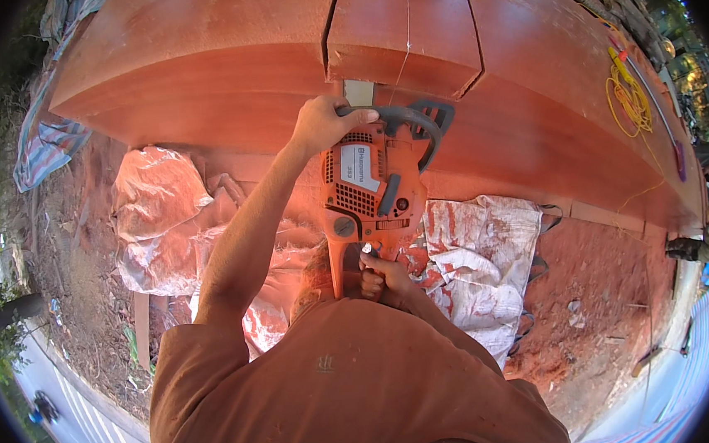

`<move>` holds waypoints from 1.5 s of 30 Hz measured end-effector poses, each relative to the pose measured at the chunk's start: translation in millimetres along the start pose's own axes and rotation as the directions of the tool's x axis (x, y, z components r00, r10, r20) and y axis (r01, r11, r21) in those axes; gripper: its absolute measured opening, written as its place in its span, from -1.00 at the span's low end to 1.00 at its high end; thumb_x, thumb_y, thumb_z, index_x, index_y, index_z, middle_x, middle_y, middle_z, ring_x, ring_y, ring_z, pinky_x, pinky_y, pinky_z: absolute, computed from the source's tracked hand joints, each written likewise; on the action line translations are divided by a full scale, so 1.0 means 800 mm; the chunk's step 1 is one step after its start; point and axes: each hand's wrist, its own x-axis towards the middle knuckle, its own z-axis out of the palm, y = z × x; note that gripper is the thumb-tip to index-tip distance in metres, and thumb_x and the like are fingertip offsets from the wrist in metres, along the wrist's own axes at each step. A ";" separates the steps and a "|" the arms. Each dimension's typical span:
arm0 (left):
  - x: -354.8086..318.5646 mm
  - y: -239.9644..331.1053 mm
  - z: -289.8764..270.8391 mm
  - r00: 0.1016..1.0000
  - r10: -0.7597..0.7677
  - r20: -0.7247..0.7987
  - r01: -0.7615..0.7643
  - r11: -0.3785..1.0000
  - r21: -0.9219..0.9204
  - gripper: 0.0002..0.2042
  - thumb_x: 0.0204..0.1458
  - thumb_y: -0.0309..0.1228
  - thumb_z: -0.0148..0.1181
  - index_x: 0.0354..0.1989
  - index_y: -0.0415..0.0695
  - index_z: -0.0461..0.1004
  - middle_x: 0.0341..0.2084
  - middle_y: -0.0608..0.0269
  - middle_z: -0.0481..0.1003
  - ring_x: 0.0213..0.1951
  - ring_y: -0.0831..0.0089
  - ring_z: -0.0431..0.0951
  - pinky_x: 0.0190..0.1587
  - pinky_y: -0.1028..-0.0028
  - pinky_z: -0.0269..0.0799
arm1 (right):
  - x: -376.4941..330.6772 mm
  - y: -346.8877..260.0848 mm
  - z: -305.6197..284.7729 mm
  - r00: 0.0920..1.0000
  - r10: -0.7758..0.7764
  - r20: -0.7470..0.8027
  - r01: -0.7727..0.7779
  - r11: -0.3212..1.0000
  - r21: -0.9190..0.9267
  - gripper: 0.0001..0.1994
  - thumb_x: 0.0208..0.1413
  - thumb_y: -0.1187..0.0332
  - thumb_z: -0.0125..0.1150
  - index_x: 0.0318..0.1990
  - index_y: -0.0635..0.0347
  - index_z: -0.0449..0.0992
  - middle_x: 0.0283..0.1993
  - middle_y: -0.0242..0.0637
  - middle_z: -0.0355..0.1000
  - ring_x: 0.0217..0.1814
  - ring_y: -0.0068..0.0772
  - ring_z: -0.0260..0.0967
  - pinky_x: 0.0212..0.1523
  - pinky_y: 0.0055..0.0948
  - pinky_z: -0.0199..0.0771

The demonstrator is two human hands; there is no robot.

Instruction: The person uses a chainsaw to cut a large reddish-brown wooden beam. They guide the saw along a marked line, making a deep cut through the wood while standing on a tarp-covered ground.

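An orange chainsaw (379, 186) with a dark grey front handle is in front of my body, beside the cut face of a huge reddish timber (219, 90). My left hand (329, 125) is closed over the left end of the front handle, its thumb along the bar. Low and close to my belly, my right hand (382, 281) is curled into a fist just right of the saw's orange rear part. A small shiny bit shows at its thumb; what the fingers grip is hidden. I cannot make out the chain and guide bar.
Two dark cuts split the timber's top, with a thin white string (408, 30) between them. Dusty sheeting (161, 195) lies left and a whitish sack (487, 265) right. A yellow cord (630, 100) hangs on the timber's right part. Striped cloth (49, 150) is far left.
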 end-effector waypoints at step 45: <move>0.019 -0.022 -0.002 0.994 0.101 -0.044 -0.101 0.995 -0.019 -0.38 -0.16 0.28 0.38 -0.54 -0.19 0.66 -0.65 0.09 0.57 -0.51 0.21 0.63 -0.35 0.26 0.51 | 0.014 0.022 0.026 0.999 -0.025 -0.039 0.026 0.999 0.034 -0.74 0.41 0.11 0.02 -0.28 0.03 0.38 -0.69 -0.54 0.00 -0.65 -0.56 -0.06 -0.50 -0.47 0.07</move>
